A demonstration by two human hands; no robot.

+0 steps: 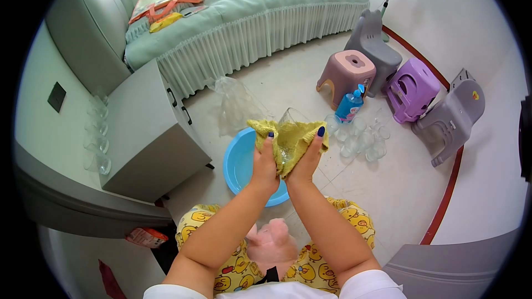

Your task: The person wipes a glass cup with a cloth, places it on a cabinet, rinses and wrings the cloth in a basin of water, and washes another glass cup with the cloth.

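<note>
The person's left hand (pixel 266 161) pinches a yellow cloth (pixel 262 133) under its thumb, the other fingers mostly hidden. Opposite it, the right hand (pixel 306 160) clasps the same cloth, its thumb flat on the fabric and its remaining fingers largely out of sight. Between the hands is a clear drinking glass (pixel 289 138), partly wrapped by the cloth, its upper part showing; whether bare fingers touch it cannot be told.

Taking the wrapped glass as the dial's center, a light-blue basin (pixel 235 167) sits on the floor (pixel 332 185) at 7 o'clock, partly covered by the hand and forearm on the left. A crumpled clear plastic bag (pixel 235 105) lies near the basin, at 10 o'clock. A group of clear glasses (pixel 366 139) is on the floor at 3 o'clock, and a blue pump bottle (pixel 349 106) stands just beside them at 2 o'clock. A pink-topped stool (pixel 346 69) stands behind the bottle, between 1 and 2 o'clock. At 9 o'clock is a gray cabinet (pixel 147 133), with a row of glasses (pixel 97 160) along its wall side.
</note>
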